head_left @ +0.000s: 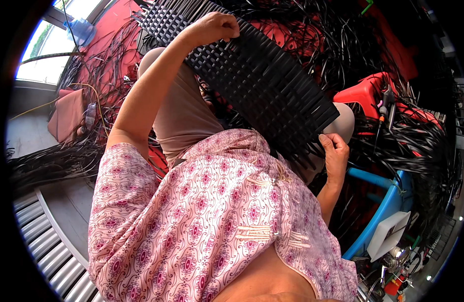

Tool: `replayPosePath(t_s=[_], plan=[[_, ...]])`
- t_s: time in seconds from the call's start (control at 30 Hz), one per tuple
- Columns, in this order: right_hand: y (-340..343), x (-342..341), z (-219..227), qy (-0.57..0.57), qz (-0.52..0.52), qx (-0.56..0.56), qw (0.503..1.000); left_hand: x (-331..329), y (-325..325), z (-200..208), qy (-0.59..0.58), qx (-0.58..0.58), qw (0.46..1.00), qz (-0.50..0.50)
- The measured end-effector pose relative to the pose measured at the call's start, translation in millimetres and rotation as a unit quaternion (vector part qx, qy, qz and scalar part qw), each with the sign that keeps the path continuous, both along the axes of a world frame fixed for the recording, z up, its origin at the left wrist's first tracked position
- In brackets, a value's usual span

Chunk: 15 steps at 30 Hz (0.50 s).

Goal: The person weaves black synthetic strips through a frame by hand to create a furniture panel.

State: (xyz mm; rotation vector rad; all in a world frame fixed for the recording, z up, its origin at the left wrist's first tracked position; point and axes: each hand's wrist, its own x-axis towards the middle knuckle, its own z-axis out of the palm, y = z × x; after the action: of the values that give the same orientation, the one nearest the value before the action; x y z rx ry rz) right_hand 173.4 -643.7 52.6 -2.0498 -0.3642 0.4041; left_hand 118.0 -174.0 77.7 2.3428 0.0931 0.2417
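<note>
Lying across the knees: black woven panel (262, 75), far left to near right.
Left hand (214, 28): over the panel, fingers curled; whether they pinch a strip, I cannot tell.
Right hand (336, 155): at its near right corner, thumb and forefinger close together; pinch unclear.
Clear bluish jug (81, 32): far left, near the window (40, 53); contents too small to tell.
Small clear bottle (90, 114): left; contents unclear.

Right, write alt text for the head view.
A woven black panel lies across a seated person's lap, left hand near its far edge, right hand at its right end. Loose black strips and a red stool are nearby.
</note>
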Motion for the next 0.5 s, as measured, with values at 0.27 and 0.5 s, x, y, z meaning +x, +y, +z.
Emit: replayPosePath(t_s=[0.27,0.5], plan=[[-13.5,2.4,-8.3,0.013,-0.016,0.001,1.000,-12.3,-10.8,2.2,0.022,0.019,0.991,0.129],[-11.2,2.7,-8.2,-0.005,-0.008,0.000,1.000,-11.4,-28.1,-1.7,0.032,0.093,0.975,0.201]])
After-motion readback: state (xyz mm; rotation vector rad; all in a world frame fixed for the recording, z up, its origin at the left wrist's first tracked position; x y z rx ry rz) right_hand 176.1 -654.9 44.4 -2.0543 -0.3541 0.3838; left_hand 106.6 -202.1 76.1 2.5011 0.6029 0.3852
